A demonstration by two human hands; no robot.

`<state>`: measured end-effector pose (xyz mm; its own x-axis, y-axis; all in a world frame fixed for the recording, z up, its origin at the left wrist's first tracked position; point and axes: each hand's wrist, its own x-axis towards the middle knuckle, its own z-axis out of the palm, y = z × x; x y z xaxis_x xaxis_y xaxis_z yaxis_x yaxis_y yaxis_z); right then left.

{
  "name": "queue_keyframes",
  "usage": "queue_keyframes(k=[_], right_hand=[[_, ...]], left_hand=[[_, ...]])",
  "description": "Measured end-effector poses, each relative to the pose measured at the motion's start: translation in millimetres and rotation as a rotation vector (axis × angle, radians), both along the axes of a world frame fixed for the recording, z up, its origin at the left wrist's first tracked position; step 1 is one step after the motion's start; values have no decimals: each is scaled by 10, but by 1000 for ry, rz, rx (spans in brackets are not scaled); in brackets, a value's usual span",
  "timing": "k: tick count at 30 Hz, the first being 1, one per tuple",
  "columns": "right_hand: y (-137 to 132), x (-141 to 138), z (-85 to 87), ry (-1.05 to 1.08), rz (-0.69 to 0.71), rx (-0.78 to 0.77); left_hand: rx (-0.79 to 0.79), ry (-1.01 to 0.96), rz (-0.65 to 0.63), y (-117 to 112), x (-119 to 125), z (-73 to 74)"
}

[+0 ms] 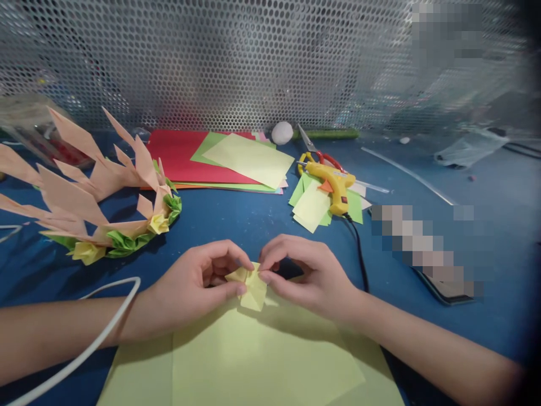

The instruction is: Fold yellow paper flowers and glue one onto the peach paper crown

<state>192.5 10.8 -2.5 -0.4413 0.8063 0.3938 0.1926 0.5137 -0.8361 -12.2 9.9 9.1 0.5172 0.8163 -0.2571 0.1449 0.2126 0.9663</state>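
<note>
Both hands meet over a small folded piece of yellow paper (252, 286) at the centre of the blue table (236, 217). My left hand (198, 282) pinches its left side between thumb and fingers. My right hand (306, 273) pinches its right side with the fingertips. The folded piece hovers just above large pale-yellow sheets (253, 361) lying at the near edge. Both forearms rest low across the table.
A paper craft of peach spikes with green and yellow folds (97, 192) sits left. Red, green and yellow sheets (224, 158) lie behind. A yellow glue gun (333, 186) on small paper squares, scissors (315, 149), a white ball (282, 133), a white cable (97, 332). Perforated metal screen (236, 56) at back.
</note>
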Motion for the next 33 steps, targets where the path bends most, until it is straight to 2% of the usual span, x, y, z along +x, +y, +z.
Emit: queue_keyframes(k=[6, 9, 20, 33], right_hand=[[-39, -60, 18, 13, -34, -214], [-64, -87, 18, 23, -60, -271], [-80, -106, -5, 71, -104, -332], [-55, -116, -9, 147, -30, -439]], left_hand=[[-4, 52, 9, -1, 8, 0], [2, 56, 7, -14, 6, -6], [7, -7, -9, -49, 7, 11], [42, 2, 43, -60, 16, -3]])
